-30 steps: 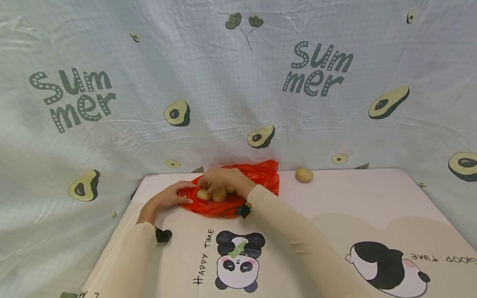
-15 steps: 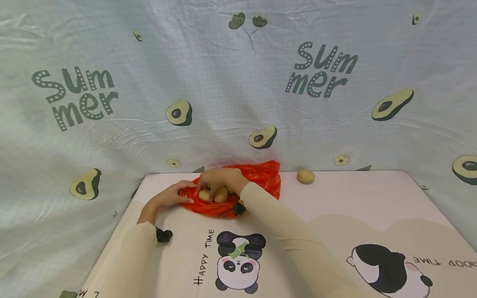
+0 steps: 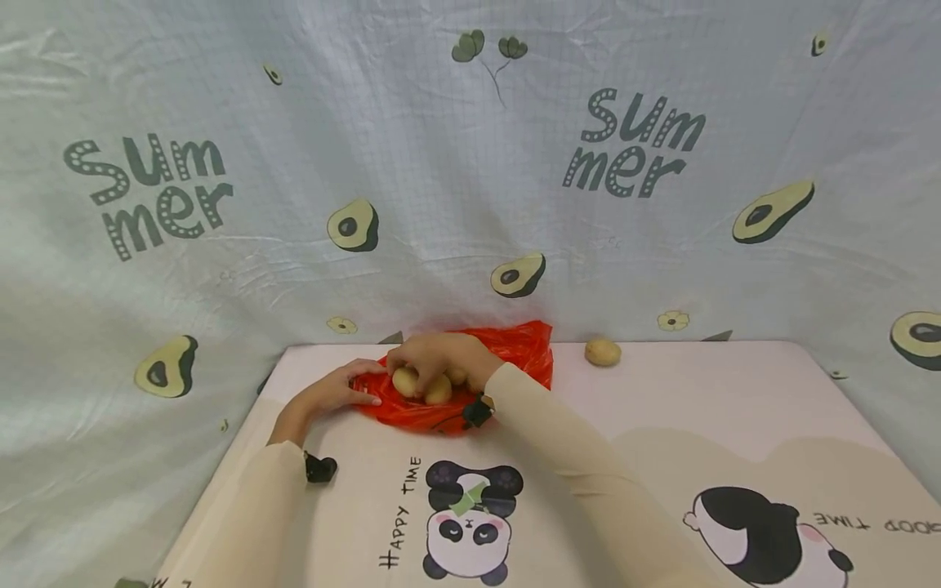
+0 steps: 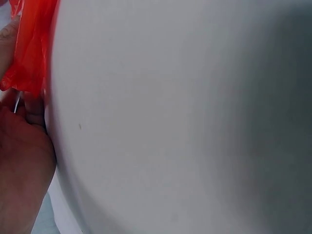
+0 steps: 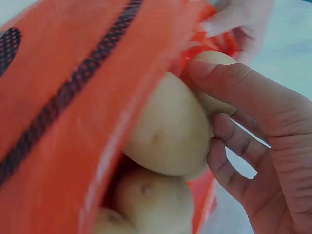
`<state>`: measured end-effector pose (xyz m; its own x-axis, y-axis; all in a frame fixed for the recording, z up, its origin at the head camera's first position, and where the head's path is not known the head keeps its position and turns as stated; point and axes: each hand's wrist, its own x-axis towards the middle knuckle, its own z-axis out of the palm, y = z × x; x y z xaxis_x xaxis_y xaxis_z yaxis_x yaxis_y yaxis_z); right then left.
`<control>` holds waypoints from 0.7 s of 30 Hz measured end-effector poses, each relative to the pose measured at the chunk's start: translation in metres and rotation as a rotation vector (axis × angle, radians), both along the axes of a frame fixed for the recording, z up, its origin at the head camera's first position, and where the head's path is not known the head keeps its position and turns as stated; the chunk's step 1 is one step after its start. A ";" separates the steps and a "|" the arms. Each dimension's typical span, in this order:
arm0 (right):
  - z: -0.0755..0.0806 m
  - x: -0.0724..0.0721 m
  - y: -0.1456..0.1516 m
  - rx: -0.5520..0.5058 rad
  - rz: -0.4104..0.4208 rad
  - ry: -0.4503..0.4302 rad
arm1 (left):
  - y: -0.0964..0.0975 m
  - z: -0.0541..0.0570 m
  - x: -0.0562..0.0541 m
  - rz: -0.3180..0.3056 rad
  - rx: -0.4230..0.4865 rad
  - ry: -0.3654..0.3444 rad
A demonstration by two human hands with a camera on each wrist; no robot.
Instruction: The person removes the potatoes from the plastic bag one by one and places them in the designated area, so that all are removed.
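A red plastic bag [image 3: 528,347] lies at the back of the table, its mouth toward the left and several potatoes showing in it. My right hand [image 3: 434,357] reaches over the bag. In the right wrist view its thumb and curled fingers grip a potato [image 5: 209,101] at the mouth. Beside that one, a larger potato [image 5: 168,129] and another potato [image 5: 156,200] sit partly under the red plastic. My left hand [image 3: 334,390] pinches the bag's left edge, thumb on the near side; the left wrist view shows red plastic between its thumb and fingers.
A single potato [image 3: 603,353] lies on the table to the right of the bag, near the back edge. The white tablecloth [image 3: 706,392] carries panda prints. Behind the table hangs a pale curtain [image 3: 434,163] with avocado prints.
My right fingers have worked in around the leftmost potato, and the potatoes at the bag's mouth have shifted slightly. The left hand stays at the bag's edge.
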<state>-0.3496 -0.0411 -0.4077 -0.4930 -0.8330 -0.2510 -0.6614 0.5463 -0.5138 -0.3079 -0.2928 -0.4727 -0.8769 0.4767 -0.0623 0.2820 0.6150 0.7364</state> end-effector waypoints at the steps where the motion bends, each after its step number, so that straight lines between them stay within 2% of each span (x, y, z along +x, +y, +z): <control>1: 0.001 0.001 0.002 -0.017 0.011 0.018 | -0.001 0.000 0.001 -0.001 -0.006 0.000; 7: 0.012 0.006 0.014 -0.093 0.143 0.160 | -0.001 0.002 0.004 -0.001 -0.013 -0.025; 15: 0.028 0.024 0.035 -0.169 0.124 0.151 | -0.004 0.001 0.003 -0.008 -0.021 -0.018; 21: 0.033 0.031 0.051 -0.229 0.121 0.156 | -0.003 0.001 0.001 -0.014 -0.026 -0.003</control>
